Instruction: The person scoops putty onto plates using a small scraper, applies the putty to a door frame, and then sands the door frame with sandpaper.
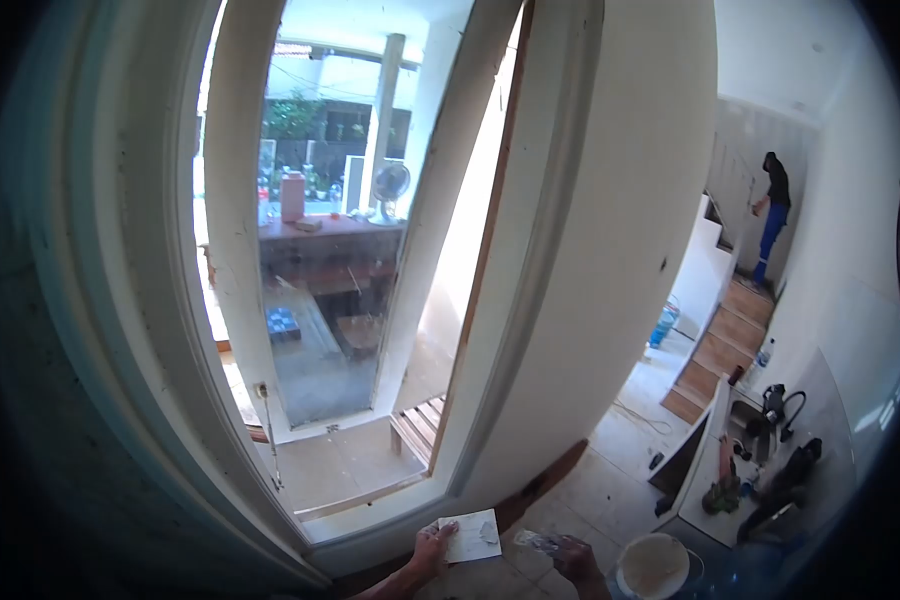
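At the bottom of the view my left hand (432, 546) is closed on the edge of a flat, pale square board (470, 535), thumb on top. A dab of white paste (487, 533) sits on the board's right side. To the right, my right hand (574, 558) is wrapped round what looks like a putty knife (536, 541), its whitish blade pointing left toward the board but apart from it. Its handle is hidden in my fingers. Close to my right hand stands a bucket (655, 567) with pale stuff inside.
An open window (330, 330) in a white frame stands ahead, with a fan (390, 188) on a counter beyond. At right are a cluttered sink counter (710, 470) and wooden stairs (720, 335), where another person (773, 215) stands. A dark plank (545, 482) lies along the wall.
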The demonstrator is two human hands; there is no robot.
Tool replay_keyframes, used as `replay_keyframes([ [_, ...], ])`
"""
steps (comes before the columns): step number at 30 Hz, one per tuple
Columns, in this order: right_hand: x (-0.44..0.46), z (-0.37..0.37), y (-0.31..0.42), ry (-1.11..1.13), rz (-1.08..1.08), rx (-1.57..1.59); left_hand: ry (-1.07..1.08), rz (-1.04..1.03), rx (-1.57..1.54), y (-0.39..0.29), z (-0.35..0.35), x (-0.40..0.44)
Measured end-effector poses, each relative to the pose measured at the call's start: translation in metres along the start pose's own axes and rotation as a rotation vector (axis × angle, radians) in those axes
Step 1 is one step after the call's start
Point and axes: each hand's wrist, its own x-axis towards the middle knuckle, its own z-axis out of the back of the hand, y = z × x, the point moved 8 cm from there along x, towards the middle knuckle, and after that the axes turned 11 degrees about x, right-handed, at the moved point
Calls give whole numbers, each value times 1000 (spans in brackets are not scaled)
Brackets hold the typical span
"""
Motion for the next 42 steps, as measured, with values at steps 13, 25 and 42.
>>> replay_keyframes([
  [13,45,-26,-80,-293,-874,1087,-442,-276,-137,-33,59,18],
  [25,127,7,-90,-245,-77,1008,-403,-420,-87,-116,1,-37],
  [42,235,11,73,193,-401,633,-395,-607,-266,-156,28,-61],
])
